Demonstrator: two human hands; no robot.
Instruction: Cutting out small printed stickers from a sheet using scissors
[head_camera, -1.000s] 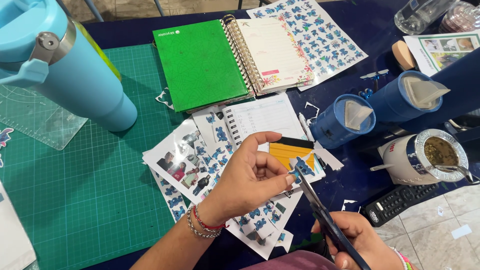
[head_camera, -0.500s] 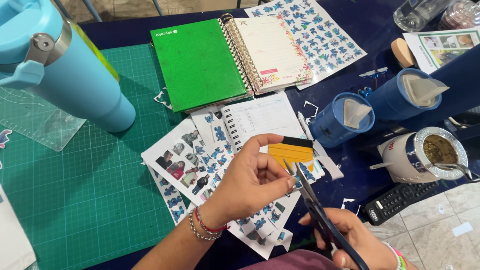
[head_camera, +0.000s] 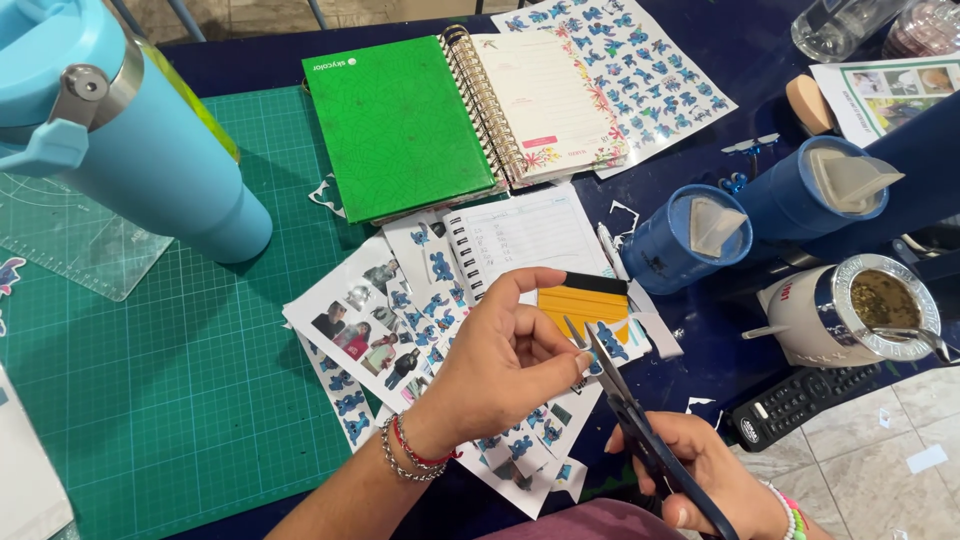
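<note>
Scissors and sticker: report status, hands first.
Left hand pinches small blue sticker cutout at fingertips. Right hand grips dark scissors, blades open at the cutout. Sticker sheets spread beneath; nothing blocking the cut.

Lighting: bright, even and diffuse, from above; soft short shadows lay under the left hand (head_camera: 500, 370) onto the sticker sheets (head_camera: 400, 350) and to the right of the blue tumbler (head_camera: 130, 150) on the green cutting mat (head_camera: 200, 400). Glare: mild sheen on the tumbler's lid and on the metal rim of the mate cup (head_camera: 880, 300); colours saturated, no washed-out areas. Sharpness: centre crisp, scissors (head_camera: 640, 440) slightly soft from motion, tumbler and frame corners stretched by wide-angle distortion, dark tabletop (head_camera: 760, 60) low in detail.
</note>
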